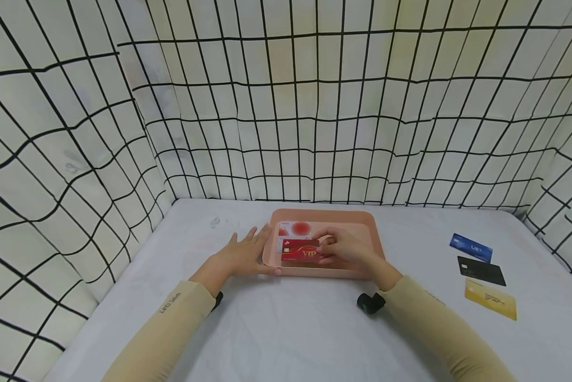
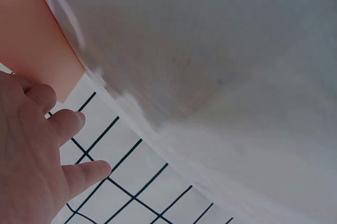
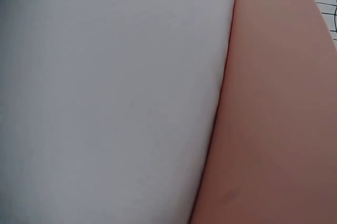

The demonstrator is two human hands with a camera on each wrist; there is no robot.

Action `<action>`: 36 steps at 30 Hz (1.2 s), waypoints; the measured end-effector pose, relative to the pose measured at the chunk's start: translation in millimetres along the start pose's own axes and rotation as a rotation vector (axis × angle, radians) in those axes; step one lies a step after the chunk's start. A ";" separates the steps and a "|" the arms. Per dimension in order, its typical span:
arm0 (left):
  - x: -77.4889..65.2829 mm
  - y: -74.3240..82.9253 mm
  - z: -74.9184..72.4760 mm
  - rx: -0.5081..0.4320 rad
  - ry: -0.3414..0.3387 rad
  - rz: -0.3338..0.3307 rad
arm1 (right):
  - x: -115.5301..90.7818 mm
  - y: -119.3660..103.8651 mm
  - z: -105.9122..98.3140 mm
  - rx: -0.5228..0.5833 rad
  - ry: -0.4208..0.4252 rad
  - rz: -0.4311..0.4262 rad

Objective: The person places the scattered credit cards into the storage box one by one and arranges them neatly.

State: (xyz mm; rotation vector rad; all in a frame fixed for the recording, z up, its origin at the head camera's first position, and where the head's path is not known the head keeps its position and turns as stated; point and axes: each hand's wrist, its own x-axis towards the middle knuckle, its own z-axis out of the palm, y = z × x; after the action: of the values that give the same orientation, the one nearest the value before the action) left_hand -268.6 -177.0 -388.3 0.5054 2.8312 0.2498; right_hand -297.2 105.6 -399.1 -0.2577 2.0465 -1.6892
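Note:
A pink tray [image 1: 324, 214] lies near the back of the table, its outer wall also filling the side of the right wrist view. My left hand [image 1: 242, 255] rests at the tray's left edge with fingers spread; in the left wrist view the straight fingers reach beside the tray wall [image 2: 31, 40]. Over the tray, my right hand [image 1: 347, 246] pinches the right end of a red VIP card [image 1: 299, 250] between thumb and fingers. Behind that card, a white card with red circles [image 1: 301, 228] lies in the tray, partly covered. The right wrist view does not show the right hand.
Three more cards lie in a column on the right of the table: a blue VIP card [image 1: 471, 247], a black card [image 1: 482, 270] and a yellow card [image 1: 491, 300]. A white cloth [image 1: 286, 329] covers the table. Black grid netting [image 1: 314, 119] stands behind and at both sides.

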 end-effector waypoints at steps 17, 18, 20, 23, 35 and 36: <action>2.1 0.6 1.8 -0.003 -0.006 -0.012 | 6.5 2.3 14.7 -0.013 0.022 0.111; 2.5 0.4 2.0 -0.002 -0.007 -0.010 | 6.5 1.5 15.6 -0.013 0.020 0.119; 2.9 0.4 2.1 0.000 -0.006 -0.006 | 6.8 0.4 16.8 -0.008 0.016 0.133; 3.1 0.3 1.9 0.007 -0.007 0.000 | 9.0 0.3 17.5 -0.012 0.011 0.141; 0.7 1.6 -0.8 -0.007 -0.006 -0.007 | 16.0 1.8 19.3 -0.068 -0.036 0.129; 0.9 1.6 -0.6 -0.004 -0.007 -0.005 | 16.1 2.1 19.4 -0.074 -0.035 0.124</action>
State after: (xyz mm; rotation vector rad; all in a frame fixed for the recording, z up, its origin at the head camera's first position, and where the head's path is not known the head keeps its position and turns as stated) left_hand -269.1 -175.3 -387.6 0.4968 2.8244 0.2528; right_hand -301.9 82.2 -407.4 -0.1799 2.0575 -1.5269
